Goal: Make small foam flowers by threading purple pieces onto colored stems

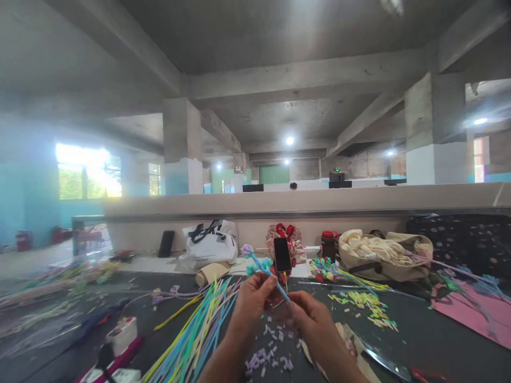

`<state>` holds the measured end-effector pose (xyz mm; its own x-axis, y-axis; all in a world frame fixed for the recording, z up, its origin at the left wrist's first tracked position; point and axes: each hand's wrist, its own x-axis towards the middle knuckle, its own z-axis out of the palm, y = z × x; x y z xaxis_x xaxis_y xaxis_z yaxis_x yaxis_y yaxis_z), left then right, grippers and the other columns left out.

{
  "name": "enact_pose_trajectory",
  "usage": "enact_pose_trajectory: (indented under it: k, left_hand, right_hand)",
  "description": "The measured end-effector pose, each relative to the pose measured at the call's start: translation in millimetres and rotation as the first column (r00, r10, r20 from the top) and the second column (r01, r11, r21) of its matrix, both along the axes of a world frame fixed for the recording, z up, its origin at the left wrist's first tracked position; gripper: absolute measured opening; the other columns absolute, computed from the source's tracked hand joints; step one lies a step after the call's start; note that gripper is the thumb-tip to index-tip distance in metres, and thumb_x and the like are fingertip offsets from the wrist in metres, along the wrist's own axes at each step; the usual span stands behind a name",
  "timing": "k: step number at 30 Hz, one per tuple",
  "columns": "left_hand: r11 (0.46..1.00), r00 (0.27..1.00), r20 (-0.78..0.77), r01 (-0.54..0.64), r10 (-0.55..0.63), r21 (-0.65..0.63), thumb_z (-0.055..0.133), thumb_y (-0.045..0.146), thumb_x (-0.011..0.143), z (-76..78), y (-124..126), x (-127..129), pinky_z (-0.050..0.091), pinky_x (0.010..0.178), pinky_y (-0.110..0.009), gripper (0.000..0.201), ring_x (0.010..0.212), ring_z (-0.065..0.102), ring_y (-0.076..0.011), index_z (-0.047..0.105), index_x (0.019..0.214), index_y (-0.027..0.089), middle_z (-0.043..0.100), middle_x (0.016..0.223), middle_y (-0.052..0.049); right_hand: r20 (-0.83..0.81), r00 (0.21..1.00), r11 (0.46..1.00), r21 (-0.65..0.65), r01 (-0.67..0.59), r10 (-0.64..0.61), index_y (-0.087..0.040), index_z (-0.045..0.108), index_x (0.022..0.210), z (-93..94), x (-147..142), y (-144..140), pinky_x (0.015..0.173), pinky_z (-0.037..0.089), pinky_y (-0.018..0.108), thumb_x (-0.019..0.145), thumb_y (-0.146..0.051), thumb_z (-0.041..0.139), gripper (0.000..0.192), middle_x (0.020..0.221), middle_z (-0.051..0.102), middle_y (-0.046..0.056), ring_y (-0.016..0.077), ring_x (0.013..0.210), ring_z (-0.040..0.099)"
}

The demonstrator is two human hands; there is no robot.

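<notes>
My left hand (pixel 255 298) is closed around the upper part of a fuzzy pipe-cleaner flower (pixel 282 291). Its stem is blue, teal tufts show just above my fingers, and a purple tip points up and to the left. The fingers of my right hand (pixel 313 322) are pinched together at the lower end of the stem; the fingertips are partly blurred. Below my hands, small purple cut pieces (pixel 263 359) lie scattered on the dark table. To the left of my left forearm lies a bundle of multicoloured pipe cleaners (pixel 195 330).
A phone (pixel 282 255) stands upright behind my hands. Yellow cut pieces (pixel 363 304), finished flowers (pixel 319 268) and a red-handled blade (pixel 385 364) lie to the right. Along the partition are a white bag (pixel 211 242), a dark bottle (pixel 328 247) and a cloth bag (pixel 399 268).
</notes>
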<state>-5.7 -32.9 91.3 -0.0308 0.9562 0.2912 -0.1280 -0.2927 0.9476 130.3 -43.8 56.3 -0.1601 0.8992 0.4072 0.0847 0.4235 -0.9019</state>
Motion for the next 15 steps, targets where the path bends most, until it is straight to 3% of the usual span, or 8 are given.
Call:
enact_pose_trajectory:
  k: [3,6,11,13,15]
  left_hand:
    - [0.999,0.999,-0.042,-0.005,0.007,0.045,0.057,0.036,0.064,-5.1,-4,3,0.032,0.039,-0.018,0.023,0.041,0.047,-0.0081,0.053,0.056,0.015,0.055,0.046,0.002]
    - [0.997,0.998,-0.053,-0.031,0.034,0.069,0.056,0.038,0.065,-9.4,-5,5,0.03,0.038,-0.018,0.026,0.038,0.041,-0.0063,0.053,0.056,0.015,0.053,0.045,0.004]
    - [0.999,0.998,0.051,-0.025,0.026,-0.026,0.059,0.046,0.059,-15.6,-7,9,0.027,0.036,-0.018,0.033,0.033,0.037,-0.0053,0.049,0.05,0.015,0.048,0.039,0.005]
    - [0.999,0.997,0.081,-0.014,0.018,-0.049,0.061,0.045,0.057,-15.9,-10,11,0.027,0.036,-0.018,0.032,0.033,0.038,-0.0053,0.052,0.052,0.014,0.05,0.04,0.005]
    - [0.997,0.994,0.108,0.025,-0.017,-0.067,0.062,0.042,0.058,-15.1,-13,12,0.027,0.036,-0.017,0.029,0.034,0.041,-0.005,0.055,0.056,0.013,0.055,0.046,0.003]
  right_hand:
    - [0.044,0.991,0.99,0.057,0.125,-0.128,-0.017,0.063,0.074,-7.5,-9,2,0.046,0.032,0.021,0.072,-0.043,0.049,0.03,0.056,0.057,-0.001,0.0118,0.051,0.048]
    - [0.08,0.988,0.99,0.068,0.127,-0.132,-0.016,0.061,0.058,-14.3,-13,1,0.044,0.029,0.02,0.07,-0.045,0.05,0.033,0.045,0.051,-0.002,0.0102,0.046,0.044]
    - [-0.079,0.987,0.984,-0.097,-0.146,0.139,-0.014,0.056,0.055,-27.8,-20,2,0.036,0.022,0.019,0.067,-0.053,0.05,0.042,0.036,0.042,-0.005,0.0058,0.034,0.034]
    - [-0.246,0.934,0.925,-0.215,-0.314,0.26,-0.014,0.055,0.058,-31.8,-19,5,0.033,0.018,0.017,0.063,-0.053,0.055,0.04,0.036,0.041,-0.007,0.0036,0.03,0.029]
    - [-0.409,0.846,0.826,-0.299,-0.478,0.341,-0.014,0.053,0.061,-33.4,-15,8,0.031,0.014,0.015,0.061,-0.051,0.058,0.038,0.037,0.04,-0.008,0.0016,0.028,0.025]
